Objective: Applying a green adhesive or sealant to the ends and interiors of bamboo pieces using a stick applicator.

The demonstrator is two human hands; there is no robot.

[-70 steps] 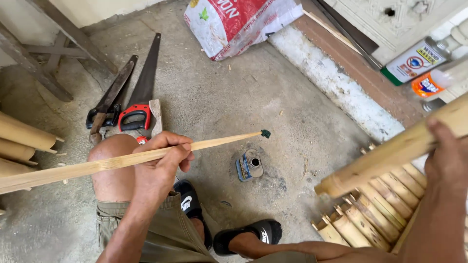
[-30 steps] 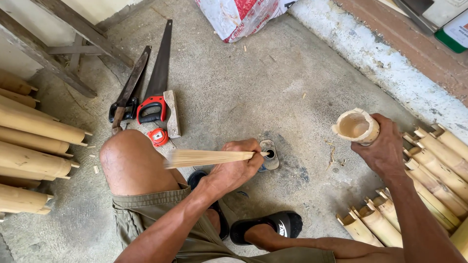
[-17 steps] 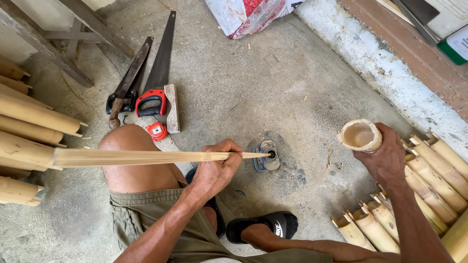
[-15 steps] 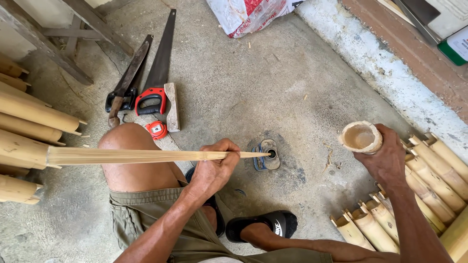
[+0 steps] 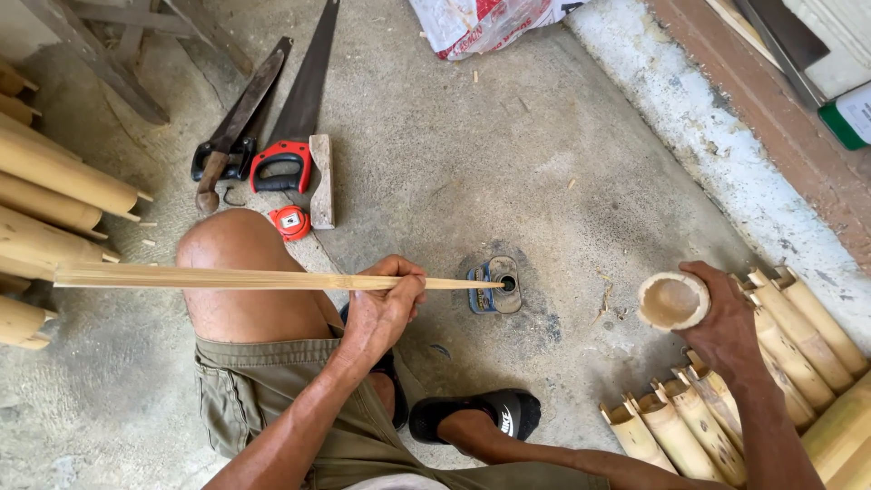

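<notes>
We see a rough concrete floor [image 5: 508, 145] carrying everything here, with a pile of long bamboo poles [image 5: 54, 181] lying at its left edge and a row of cut bamboo tubes [image 5: 689, 426] leaning together at the lower right, their open ends up and, as far as we can tell, hollow. A white printed sack [image 5: 481, 23] lies at the top edge; what it holds we cannot tell. Near the poles lie a handsaw [image 5: 299, 109] with a red and black handle, a dark long-bladed knife [image 5: 238, 118] just beside it, a small wooden block [image 5: 321, 181] and a red tape measure [image 5: 291, 221]. Our left hand [image 5: 386, 308] is closed around a long thin bamboo stick [image 5: 227, 278], which runs level across the bare knee, its tip dipping into a small open can [image 5: 496, 285] that lies on the floor between our two hands; the can's contents are too dark to make out. Our right hand [image 5: 726, 327] wraps a short bamboo cup [image 5: 672, 301] from behind, its mouth turned toward us and showing a pale bare inside. A black sandal [image 5: 494, 413] is on the foot below the can.
</notes>
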